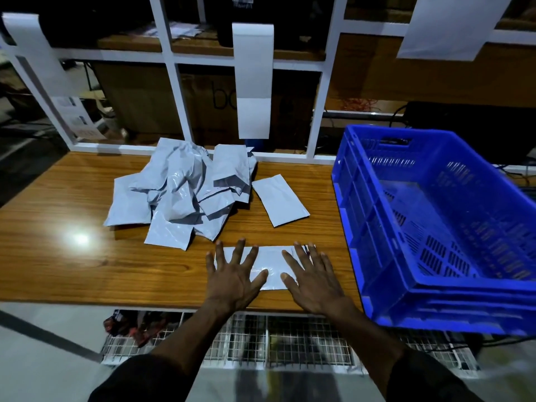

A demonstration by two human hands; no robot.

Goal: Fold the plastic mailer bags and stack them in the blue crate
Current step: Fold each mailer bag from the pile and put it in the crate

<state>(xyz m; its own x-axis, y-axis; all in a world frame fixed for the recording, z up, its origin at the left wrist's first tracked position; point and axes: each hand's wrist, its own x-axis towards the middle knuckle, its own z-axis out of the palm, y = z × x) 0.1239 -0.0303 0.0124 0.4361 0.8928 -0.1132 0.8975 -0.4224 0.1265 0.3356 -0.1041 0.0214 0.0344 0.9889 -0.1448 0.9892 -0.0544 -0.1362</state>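
A wooden table (72, 256) stands before a white frame (174, 82) hung with white paper strips (253, 82) (one at centre, others at the upper corners), brown cardboard boxes (139, 97) behind it and a wire mesh rack (290, 340) under the table's near edge

One blue slotted plastic crate (441, 227) stands on one brown wooden table (72, 271). One flat grey plastic mailer bag (268, 266) lies under two bare hands, the left hand (233, 275) and the right hand (314, 281). One more flat grey mailer bag (280, 200) lies alone beside one crumpled heap of grey mailer bags (179, 192); the bags in that heap overlap too much to count exactly, though at least six show. Three white paper strips (253, 79) hang from one white metal frame (174, 71) behind the table.
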